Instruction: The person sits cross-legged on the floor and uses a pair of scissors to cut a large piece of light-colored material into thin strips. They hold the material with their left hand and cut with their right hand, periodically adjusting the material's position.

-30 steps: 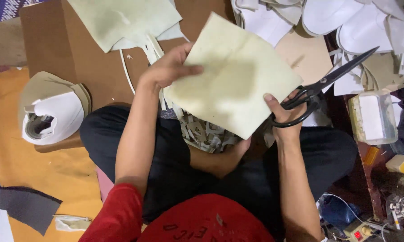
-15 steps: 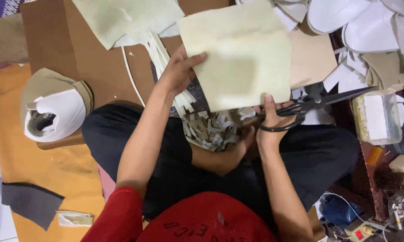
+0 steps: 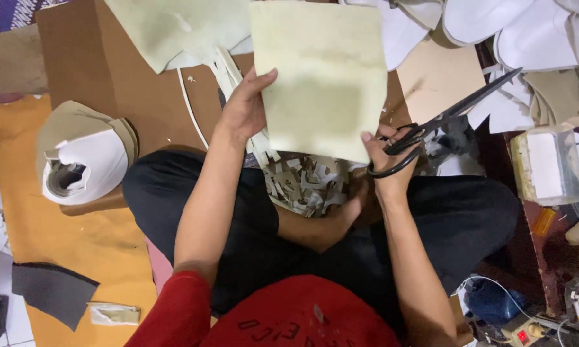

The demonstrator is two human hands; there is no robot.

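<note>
The left hand grips the left edge of a pale cream sheet, thumb laid on its face and the other fingers hidden behind it — a pinch across the edge. The sheet is held up flat above the person's lap, its top edge reaching the upper border of the view, over the brown board that lies ahead of the crossed legs.

The right hand meets the sheet at its lower right corner: the thumb tip presses on the sheet's face while the fingers are curled through the loops of a pair of black scissors. The blades are pressed together and point up and to the right, away from the sheet — they touch no material.

Just below the sheet, a heap of pale offcut strips rests in the lap between the knees. Another large cream piece lies on the far edge of the board, with thin white strips trailing from it toward the left hand. At the board's left edge sits a roll of white and tan material. White cut pieces pile up at the far right, near a clear plastic tub.
</note>
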